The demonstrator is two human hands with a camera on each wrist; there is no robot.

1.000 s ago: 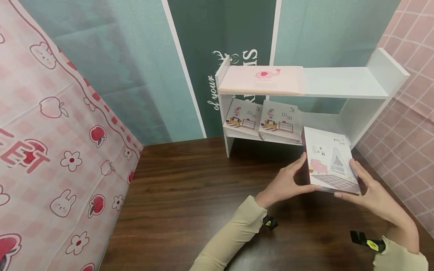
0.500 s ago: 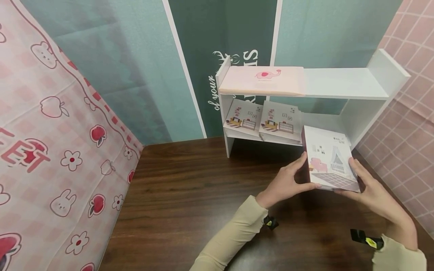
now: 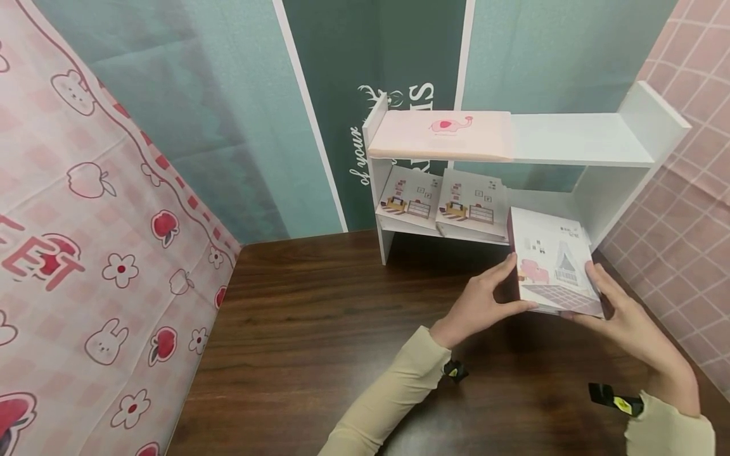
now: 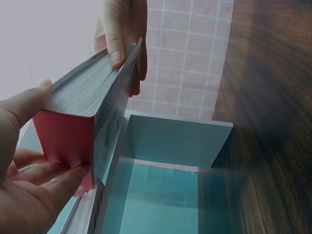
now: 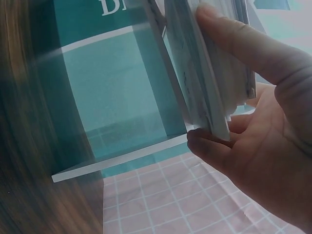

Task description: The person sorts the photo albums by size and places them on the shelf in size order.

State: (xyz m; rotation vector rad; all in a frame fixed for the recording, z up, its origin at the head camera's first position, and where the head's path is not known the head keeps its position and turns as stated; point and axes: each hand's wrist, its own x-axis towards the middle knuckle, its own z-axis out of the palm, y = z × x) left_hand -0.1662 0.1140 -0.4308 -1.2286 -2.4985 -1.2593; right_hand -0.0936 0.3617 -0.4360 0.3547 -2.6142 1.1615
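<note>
A thick book (image 3: 556,263) with a pale cover, printed with a pink armchair and a tent, leans in at the right part of the lower shelf. My left hand (image 3: 476,310) grips its left side and near corner, the thumb on the page edges. In the left wrist view its spine (image 4: 68,141) is red, and my left fingers press against it. My right hand (image 3: 633,329) holds the opposite side. From the right wrist view, the right thumb lies on the page edges and the fingers curl round the cover (image 5: 202,83). The far edge overlaps the shelf opening.
The white two-tier shelf (image 3: 576,139) stands at the back right of the brown wooden table (image 3: 285,354). Two similar books, one left (image 3: 410,196) and one middle (image 3: 470,199), lean on its lower tier. A pink elephant-printed item (image 3: 445,134) lies on top. A pink tiled wall (image 3: 673,247) borders the right.
The near edge of the book has risen slightly and the book has shifted a little toward the shelf, both hands moving with it. The other books have not moved.
</note>
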